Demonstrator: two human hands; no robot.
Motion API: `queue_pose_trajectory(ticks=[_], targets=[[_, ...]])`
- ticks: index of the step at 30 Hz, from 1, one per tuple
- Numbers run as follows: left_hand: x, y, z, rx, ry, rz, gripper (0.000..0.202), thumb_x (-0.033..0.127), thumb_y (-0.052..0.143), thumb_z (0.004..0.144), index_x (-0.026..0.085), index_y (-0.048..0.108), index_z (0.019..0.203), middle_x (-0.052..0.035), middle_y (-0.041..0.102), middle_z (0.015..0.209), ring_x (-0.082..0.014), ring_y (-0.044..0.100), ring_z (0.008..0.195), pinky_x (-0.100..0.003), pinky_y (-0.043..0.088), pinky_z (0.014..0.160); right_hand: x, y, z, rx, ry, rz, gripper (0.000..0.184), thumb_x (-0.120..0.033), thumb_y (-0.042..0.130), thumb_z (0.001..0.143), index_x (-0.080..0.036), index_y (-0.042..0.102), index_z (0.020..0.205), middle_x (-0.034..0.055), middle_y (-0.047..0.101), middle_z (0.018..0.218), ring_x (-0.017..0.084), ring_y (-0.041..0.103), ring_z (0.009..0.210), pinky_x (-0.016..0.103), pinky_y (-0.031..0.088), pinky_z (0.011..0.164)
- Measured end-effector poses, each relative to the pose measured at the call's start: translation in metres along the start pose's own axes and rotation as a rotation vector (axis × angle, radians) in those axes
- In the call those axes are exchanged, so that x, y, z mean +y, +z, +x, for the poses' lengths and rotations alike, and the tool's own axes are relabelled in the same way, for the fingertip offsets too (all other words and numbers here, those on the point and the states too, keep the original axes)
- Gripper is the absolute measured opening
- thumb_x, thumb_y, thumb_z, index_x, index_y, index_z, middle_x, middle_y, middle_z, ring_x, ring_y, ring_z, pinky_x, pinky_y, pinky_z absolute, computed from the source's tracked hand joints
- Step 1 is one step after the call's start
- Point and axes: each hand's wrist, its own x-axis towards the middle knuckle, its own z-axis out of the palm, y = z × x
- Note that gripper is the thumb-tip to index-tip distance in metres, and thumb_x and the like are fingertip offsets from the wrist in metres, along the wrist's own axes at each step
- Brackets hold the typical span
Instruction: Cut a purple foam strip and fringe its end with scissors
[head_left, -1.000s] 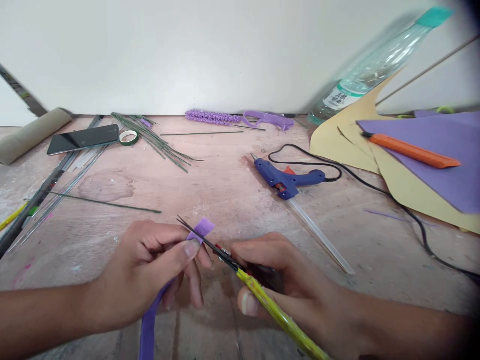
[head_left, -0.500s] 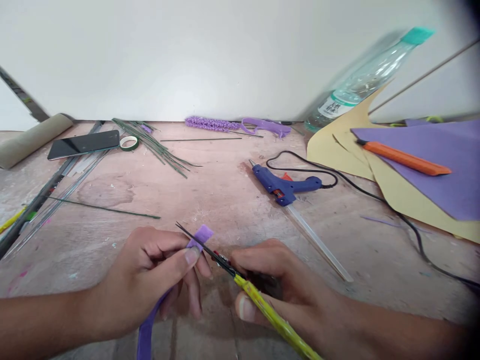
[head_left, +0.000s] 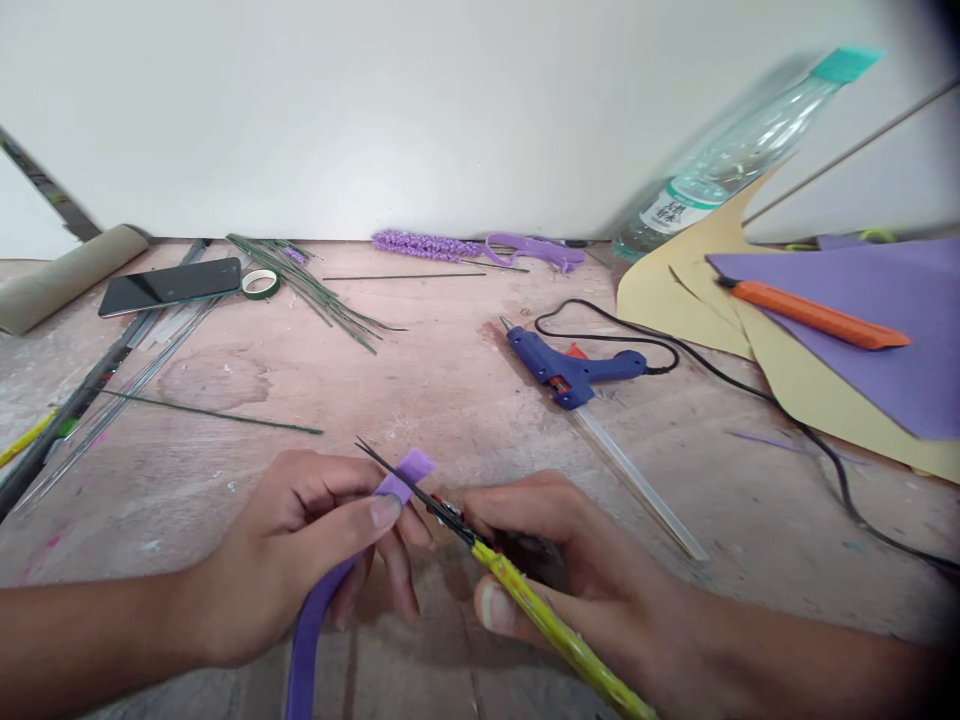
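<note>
My left hand (head_left: 300,545) pinches a purple foam strip (head_left: 319,605) between thumb and fingers near its upper end, and the strip trails down to the bottom edge. My right hand (head_left: 570,575) grips yellow-handled scissors (head_left: 525,600). Their thin dark blades (head_left: 394,475) cross the strip's tip just beyond my left thumb. Both hands hover low over the pinkish wooden table (head_left: 450,390).
A blue glue gun (head_left: 570,365) with a clear stick and black cord lies behind my right hand. Yellow and purple sheets (head_left: 862,330) with an orange cutter (head_left: 814,313) sit right, beside a bottle (head_left: 742,150). Green wires (head_left: 315,295), tape roll (head_left: 259,283) and phone (head_left: 171,285) lie left.
The hands and strip have barely shifted. The scissor blades stay across the strip's tip, and the strip end has edged slightly right.
</note>
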Motion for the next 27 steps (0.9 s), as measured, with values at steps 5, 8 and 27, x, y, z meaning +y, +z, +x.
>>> queue_pose_trajectory(ticks=[5, 8, 27], targets=[[0.0029, -0.0001, 0.0018, 0.092, 0.08, 0.098, 0.033, 0.046, 0.067, 0.097, 0.016, 0.079, 0.088, -0.0065, 0.077, 0.065, -0.0073, 0.053, 0.038, -0.012, 0.04, 0.038, 0.004, 0.0004, -0.0037, 0.093, 0.006, -0.148, 0.049, -0.066, 0.063, 0.092, -0.018, 0.063, 0.081, -0.0053, 0.029, 0.062, 0.01, 0.027, 0.056, 0.027, 0.022, 0.05], [0.0061, 0.0003, 0.0028, 0.151, 0.127, 0.147, 0.029, 0.04, 0.065, 0.097, 0.017, 0.079, 0.087, -0.0046, 0.076, 0.063, -0.0077, 0.053, 0.039, -0.013, 0.04, 0.038, 0.0069, 0.0011, -0.0053, 0.122, 0.004, -0.186, 0.051, -0.067, 0.064, 0.089, -0.02, 0.053, 0.07, -0.0048, 0.03, 0.06, 0.011, 0.028, 0.055, 0.026, 0.023, 0.049], [0.0075, 0.0008, 0.0014, 0.087, 0.11, 0.266, 0.032, 0.039, 0.06, 0.101, 0.018, 0.082, 0.091, -0.0054, 0.078, 0.065, -0.0092, 0.054, 0.041, -0.015, 0.038, 0.039, -0.0006, -0.0012, -0.0031, 0.05, -0.069, -0.195, 0.032, -0.042, 0.064, 0.096, -0.018, 0.057, 0.076, -0.0068, 0.032, 0.064, 0.008, 0.029, 0.056, 0.024, 0.022, 0.05]])
